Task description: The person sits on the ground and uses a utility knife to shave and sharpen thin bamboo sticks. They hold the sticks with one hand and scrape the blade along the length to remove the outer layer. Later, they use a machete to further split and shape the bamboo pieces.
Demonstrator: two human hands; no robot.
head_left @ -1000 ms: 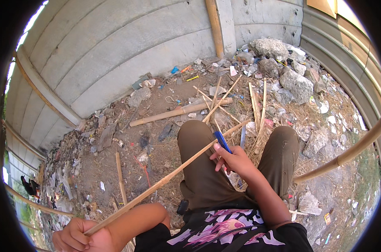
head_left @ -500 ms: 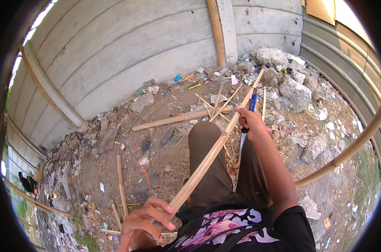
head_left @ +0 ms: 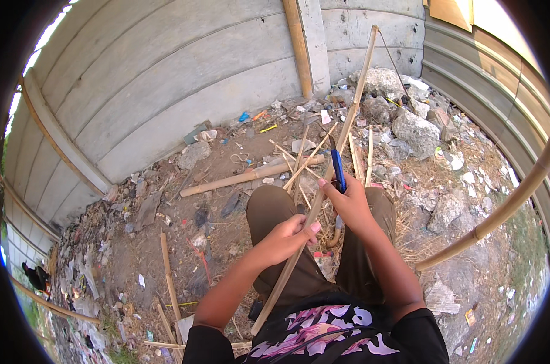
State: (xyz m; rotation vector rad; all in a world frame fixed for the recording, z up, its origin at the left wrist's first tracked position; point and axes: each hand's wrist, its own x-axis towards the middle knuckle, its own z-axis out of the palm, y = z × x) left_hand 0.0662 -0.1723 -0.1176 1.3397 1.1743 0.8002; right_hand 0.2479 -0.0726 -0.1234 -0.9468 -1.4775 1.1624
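Note:
A long split bamboo strip [head_left: 355,104] runs slantwise from near my shirt up past my knees, its far end raised. My left hand [head_left: 287,238] is closed around its lower part, over my left thigh. Just above, my right hand [head_left: 351,205] grips a blue utility knife [head_left: 338,167] with a dark blade pointing up, close alongside the strip. The thumb of that hand lies against the bamboo. From the strip's far tip a thin dark sliver [head_left: 395,68] hangs down to the right. Between my knees shows a curved brown handle [head_left: 334,238], partly hidden.
Thin bamboo sticks [head_left: 300,159] lie crossed beyond my knees, beside a thicker bamboo pole [head_left: 251,176]. More bamboo pieces [head_left: 170,276] lie at my left. Broken concrete chunks [head_left: 416,132] and litter border the grey panel wall [head_left: 184,73]. A bamboo pole [head_left: 487,225] slants in at the right.
My left hand has moved up and right and closed around the strip. The strip stands steeper, with its far end higher. My right hand has moved slightly down and left with the knife.

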